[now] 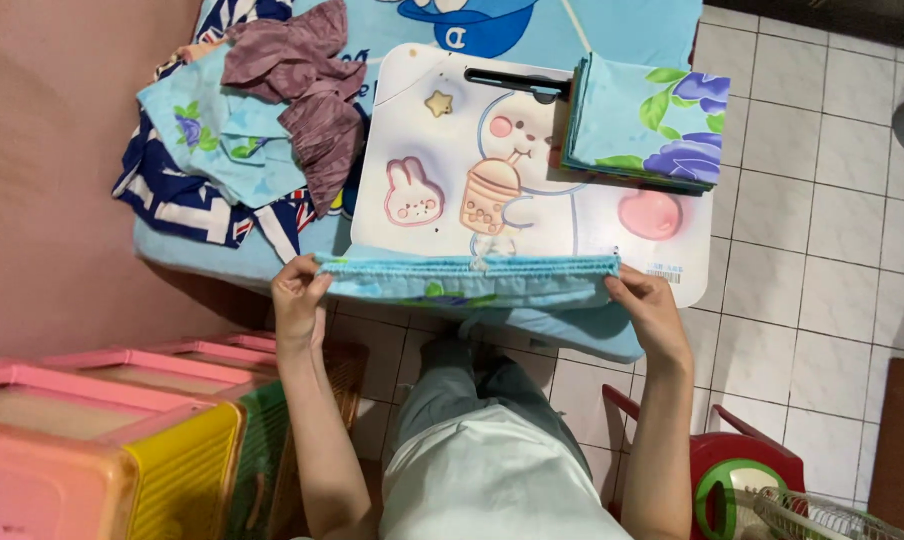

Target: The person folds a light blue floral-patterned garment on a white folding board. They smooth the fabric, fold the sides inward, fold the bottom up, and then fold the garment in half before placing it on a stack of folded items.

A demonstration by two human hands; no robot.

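Hands: left hand (299,293) and right hand (644,305) set wide apart, each pinched on one end of a light blue cloth (467,280), stretched flat along the near edge of the table (532,215) at frame centre. Advice: keep even tension, edges aligned. Upper left: loose cloth heap (252,130). Upper right: folded stack (647,125).

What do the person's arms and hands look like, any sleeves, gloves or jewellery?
Both forearms are bare, with no sleeves in view. The left hand and right hand wear no gloves; no rings, watch or bracelets are visible on them.
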